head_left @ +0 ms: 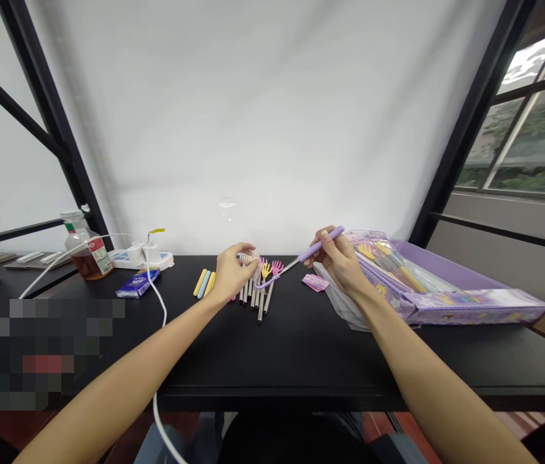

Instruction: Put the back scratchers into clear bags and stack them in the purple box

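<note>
My right hand is closed around the purple handle of a telescopic back scratcher. Its metal rod slants down to the left, and its purple tip lies over a bunch of metal rods. Yellow claws and pink claws show at that bunch. Just left of them, my left hand has thumb and fingers curled together by a small pale, striped thing; I cannot make out what it is. Beside this hand lie yellow and blue handles. A pink card rests near my right hand.
A purple box with packaged back scratchers stands at the right, a clear plastic bag against it. At the left are a bottle, a blue packet, a power strip and a white cable across the table.
</note>
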